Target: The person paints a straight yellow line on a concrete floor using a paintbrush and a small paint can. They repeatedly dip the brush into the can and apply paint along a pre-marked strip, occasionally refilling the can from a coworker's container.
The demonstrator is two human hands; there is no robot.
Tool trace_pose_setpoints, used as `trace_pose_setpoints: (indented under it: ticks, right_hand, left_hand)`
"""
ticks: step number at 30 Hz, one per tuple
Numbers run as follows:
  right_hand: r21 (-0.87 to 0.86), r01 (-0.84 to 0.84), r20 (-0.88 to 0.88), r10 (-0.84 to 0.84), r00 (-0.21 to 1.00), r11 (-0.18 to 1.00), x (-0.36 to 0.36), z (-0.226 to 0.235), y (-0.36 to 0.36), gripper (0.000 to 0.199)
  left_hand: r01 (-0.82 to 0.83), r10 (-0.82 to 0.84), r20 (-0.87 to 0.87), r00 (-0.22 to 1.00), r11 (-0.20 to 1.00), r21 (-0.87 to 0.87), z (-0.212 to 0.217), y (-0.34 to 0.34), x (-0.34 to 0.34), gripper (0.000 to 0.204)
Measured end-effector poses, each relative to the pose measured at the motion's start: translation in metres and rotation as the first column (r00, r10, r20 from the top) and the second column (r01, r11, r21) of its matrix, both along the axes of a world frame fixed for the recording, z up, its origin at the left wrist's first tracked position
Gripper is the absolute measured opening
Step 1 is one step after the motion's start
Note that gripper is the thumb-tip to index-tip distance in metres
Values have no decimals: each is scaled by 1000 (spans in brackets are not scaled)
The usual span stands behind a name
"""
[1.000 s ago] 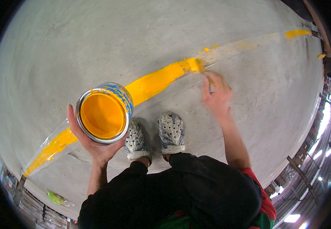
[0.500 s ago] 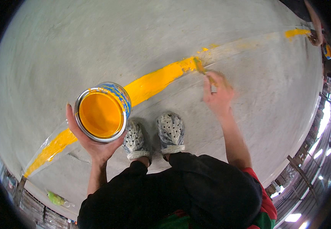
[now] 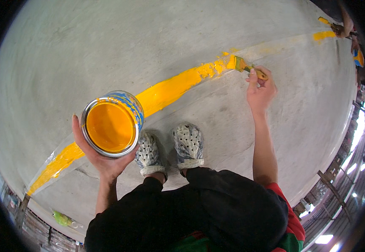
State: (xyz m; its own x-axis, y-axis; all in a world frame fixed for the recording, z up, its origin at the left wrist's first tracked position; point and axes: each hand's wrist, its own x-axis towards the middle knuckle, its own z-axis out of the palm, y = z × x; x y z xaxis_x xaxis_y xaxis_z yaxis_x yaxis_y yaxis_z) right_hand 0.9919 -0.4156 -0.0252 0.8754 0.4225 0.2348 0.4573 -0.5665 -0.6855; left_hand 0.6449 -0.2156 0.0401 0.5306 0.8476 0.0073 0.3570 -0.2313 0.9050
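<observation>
Paint can | blue label yellow-spattered, writing illegible | left hand gripping can | right hand pinching paintbrush

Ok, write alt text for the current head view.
A person's right hand holds a flat, yellow-bristled paintbrush at the ragged end of a broad yellow stripe on a smooth grey floor; the left hand grips an open, round metal can of yellow paint. Perforated grey-and-white clogs show below the stripe; another person's arm, upper right.

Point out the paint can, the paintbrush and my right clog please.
Paint can [image 3: 135, 106], head view, on its outer wall.
Paintbrush [image 3: 239, 64], head view, on the band above the bristles.
Right clog [image 3: 188, 140], head view, on its holed top.
</observation>
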Motion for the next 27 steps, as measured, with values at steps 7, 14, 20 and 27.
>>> trace_pose_setpoints:
  ticks: [7,14,20,27]
  right_hand:
    - [-54,-128,-96,123,988,990,25,2,-2,15]
    - [37,-71,-206,77,975,997,38,-1,-5,14]
    - [-217,-8,262,66,963,976,78,-2,-16,14]
    - [-270,-303,190,359,914,914,22,-20,-12,17]
  left_hand:
    - [7,-7,7,1000,1000,4,-2,-1,0,131]
    - [25,-22,-57,998,998,51,-2,0,0,136]
    - [51,-48,-26,998,995,85,-1,0,-1,133]
    - [59,-58,18,998,997,-40,-4,-6,9,134]
